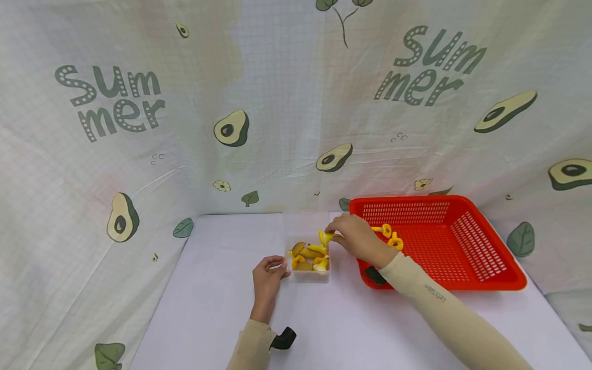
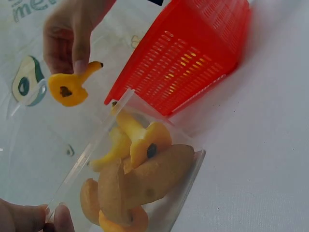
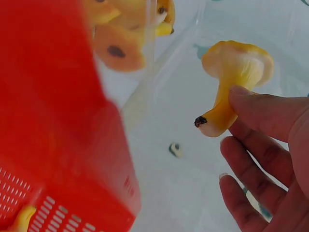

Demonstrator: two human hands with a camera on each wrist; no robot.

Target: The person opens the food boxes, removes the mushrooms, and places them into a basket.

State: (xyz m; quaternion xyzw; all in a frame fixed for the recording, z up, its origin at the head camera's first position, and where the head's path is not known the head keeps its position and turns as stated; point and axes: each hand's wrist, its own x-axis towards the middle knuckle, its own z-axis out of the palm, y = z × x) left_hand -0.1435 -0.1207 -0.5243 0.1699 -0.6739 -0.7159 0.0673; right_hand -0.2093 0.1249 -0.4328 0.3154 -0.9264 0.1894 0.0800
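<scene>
A pale, creased sheet (image 1: 287, 92) printed with green-and-cream avocados (image 1: 237, 128) hangs far, left and right around a flat white tabletop (image 1: 222, 277).

head: forward-down, farther | both wrists: close, tilted | all share: clear box (image 1: 309, 277)

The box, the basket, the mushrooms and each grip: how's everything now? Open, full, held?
Clear box: open on top
Mushrooms in the box: piled together
Red basket: open, mostly bare inside
Mushrooms in the basket: loose
Held yellow mushroom: in the air
Left grip: pinching the clear box's edge
Right grip: pinching the held yellow mushroom
</scene>
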